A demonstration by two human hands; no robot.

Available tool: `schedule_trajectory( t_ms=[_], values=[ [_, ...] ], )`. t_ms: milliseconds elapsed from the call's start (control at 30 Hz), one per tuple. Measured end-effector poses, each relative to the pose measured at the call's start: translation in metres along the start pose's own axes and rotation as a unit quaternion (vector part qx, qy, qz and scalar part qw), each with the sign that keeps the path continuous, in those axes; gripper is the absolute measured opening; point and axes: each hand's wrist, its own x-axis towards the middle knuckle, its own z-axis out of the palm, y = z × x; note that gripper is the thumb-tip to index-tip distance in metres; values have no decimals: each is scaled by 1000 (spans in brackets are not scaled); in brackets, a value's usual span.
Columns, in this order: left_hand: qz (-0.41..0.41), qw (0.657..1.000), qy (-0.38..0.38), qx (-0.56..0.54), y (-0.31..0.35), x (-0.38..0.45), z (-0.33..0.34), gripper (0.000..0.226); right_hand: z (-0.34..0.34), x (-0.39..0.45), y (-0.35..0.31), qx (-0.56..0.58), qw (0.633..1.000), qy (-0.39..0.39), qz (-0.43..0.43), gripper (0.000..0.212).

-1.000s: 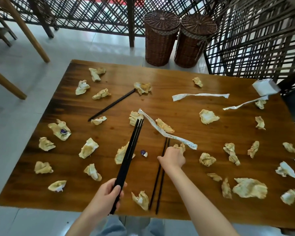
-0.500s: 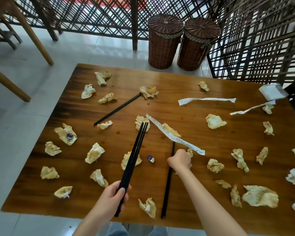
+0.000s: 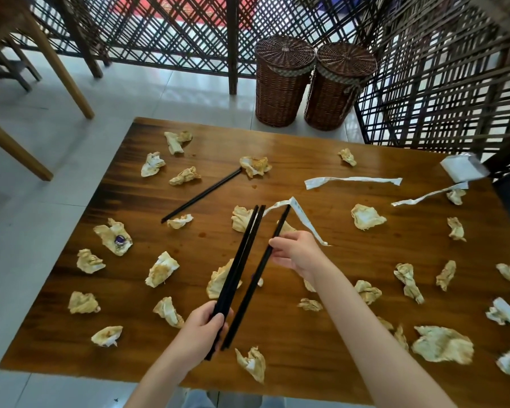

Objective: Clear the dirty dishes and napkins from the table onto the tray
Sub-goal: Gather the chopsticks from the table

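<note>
My left hand [image 3: 202,331] grips the lower ends of a bundle of black chopsticks [image 3: 239,260] that point up and away over the wooden table [image 3: 292,160]. My right hand [image 3: 296,252] pinches another pair of black chopsticks [image 3: 255,290] near their upper part, lifted off the table and angled toward my left hand. One more black chopstick pair [image 3: 202,198] lies on the table at the far left. Several crumpled, stained napkins [image 3: 161,269] are scattered all over. A paper chopstick sleeve [image 3: 306,222] lies bent beside my right hand. No tray is in view.
Two more paper sleeves [image 3: 354,180] lie at the far right, near a white tissue box [image 3: 462,167] on the corner. Two wicker baskets [image 3: 283,83] stand on the floor behind the table, against a lattice screen. Wooden chair legs [image 3: 56,63] stand at the left.
My right hand has picked the chopsticks up from the table and brought them toward the bundle in my left hand. The paper sleeve got pushed into a bend.
</note>
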Motion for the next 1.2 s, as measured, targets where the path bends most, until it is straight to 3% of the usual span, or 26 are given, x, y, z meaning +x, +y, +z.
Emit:
schedule_trajectory(
  t_ms=[100,333,700,967,1200],
  values=[
    [7,1000,6,10,5,0,3,19,6,-4,-6,-9,1000,-12,-13,22],
    [24,999,-22,7,16,-1,10,18,10,-8,-8,-20,999,-25,-30,7],
    [51,997,-55,1,17,-7,9,18,9,-7,-4,-16,999,-18,-21,33],
    [33,991,-122,-51,18,-9,6,23,5,-6,-3,-8,999,-28,-16,24],
    [69,988,-135,-12,16,-12,8,29,4,-5,2,5,999,-32,-17,18]
  ],
)
